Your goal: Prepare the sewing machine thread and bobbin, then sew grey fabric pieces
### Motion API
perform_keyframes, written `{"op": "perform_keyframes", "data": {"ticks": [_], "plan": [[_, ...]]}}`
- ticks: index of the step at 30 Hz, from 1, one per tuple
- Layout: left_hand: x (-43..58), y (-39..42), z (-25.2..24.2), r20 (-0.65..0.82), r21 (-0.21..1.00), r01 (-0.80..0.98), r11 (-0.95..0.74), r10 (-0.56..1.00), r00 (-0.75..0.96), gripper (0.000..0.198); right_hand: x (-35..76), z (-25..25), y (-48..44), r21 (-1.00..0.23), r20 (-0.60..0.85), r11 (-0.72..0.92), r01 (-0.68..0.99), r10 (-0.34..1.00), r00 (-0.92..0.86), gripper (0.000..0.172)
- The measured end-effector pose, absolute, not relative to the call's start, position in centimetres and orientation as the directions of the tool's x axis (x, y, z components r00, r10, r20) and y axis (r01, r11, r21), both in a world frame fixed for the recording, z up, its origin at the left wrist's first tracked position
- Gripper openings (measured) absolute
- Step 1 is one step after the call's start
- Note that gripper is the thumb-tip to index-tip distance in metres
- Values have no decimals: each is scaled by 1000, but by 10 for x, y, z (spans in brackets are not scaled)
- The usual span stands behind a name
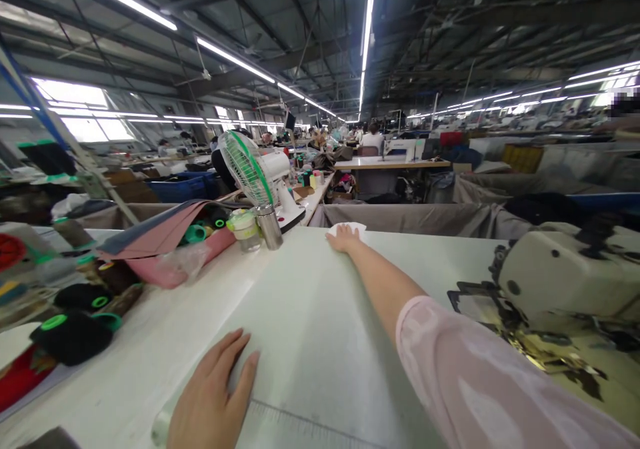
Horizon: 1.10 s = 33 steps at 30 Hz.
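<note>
Far out on the pale green table top (pixel 300 302), my right hand (pixel 343 239) presses down on a small white cloth (pixel 359 227), with the arm stretched forward. Whether the cloth is fabric or paper is hard to tell. My left hand (pixel 210 396) rests at the near left edge of the table top, thumb apart from the fingers, with nothing in it. Ruler markings (pixel 310 426) run across the surface just right of it. A sewing machine (pixel 565 276) stands to the right of my right arm.
Left of the table top are a steel cup (pixel 269 227), a lidded jar (pixel 245 230) and a white-and-green fan (pixel 250 169). Black thread cones (pixel 73 336) and pink fabric (pixel 165 262) lie on the left-hand table. A grey cloth-lined bin (pixel 415 220) adjoins the far edge.
</note>
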State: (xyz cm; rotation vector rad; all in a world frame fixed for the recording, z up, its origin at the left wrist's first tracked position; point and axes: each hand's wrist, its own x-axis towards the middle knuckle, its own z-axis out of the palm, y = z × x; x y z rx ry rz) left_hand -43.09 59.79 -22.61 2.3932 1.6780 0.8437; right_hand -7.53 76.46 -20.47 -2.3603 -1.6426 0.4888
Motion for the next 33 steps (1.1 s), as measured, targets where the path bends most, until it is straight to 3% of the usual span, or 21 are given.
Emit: {"op": "perform_keyframes", "data": {"ticks": [8, 22, 27, 33], "plan": [[-426, 602, -221, 374, 338, 846, -413, 884, 282, 59, -42, -209, 673, -334, -169, -564, 755, 824, 540, 83], [-413, 584, -201, 292, 143, 894, -424, 881, 371, 71, -53, -215, 499, -379, -135, -645, 664, 748, 650, 81], [-413, 583, -202, 325, 135, 888, -440, 866, 380, 70, -50, -210, 509, -405, -144, -650, 643, 740, 657, 75], [-418, 586, -202, 338, 188, 890, -416, 878, 339, 65, -53, -191, 585, -474, -169, -596, 648, 784, 597, 69]]}}
